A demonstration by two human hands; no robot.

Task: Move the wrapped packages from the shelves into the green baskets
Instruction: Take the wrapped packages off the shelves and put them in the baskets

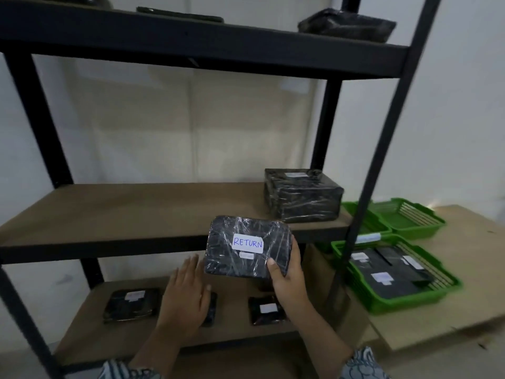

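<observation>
My right hand [287, 280] grips a flat black wrapped package [240, 247] with a white label reading RETURN, held up in front of the middle shelf. My left hand [188, 291] hovers open beside it, fingers spread, holding nothing. A thick black package [302, 195] stands on the middle shelf [131, 212] at the right. On the bottom shelf [232, 330] lie a flat package [131, 303] at the left, one [266, 310] under my right wrist, and one [211, 310] partly hidden by my left hand. To the right, a green basket [393, 272] holds several labelled packages. Behind it sit two green baskets [407, 217].
The black metal shelf frame has an upright post [382, 132] between me and the baskets. More dark packages [347, 24] lie on the top shelf. The baskets rest on a low wooden table [464, 283] right of the shelves. A white wall stands behind.
</observation>
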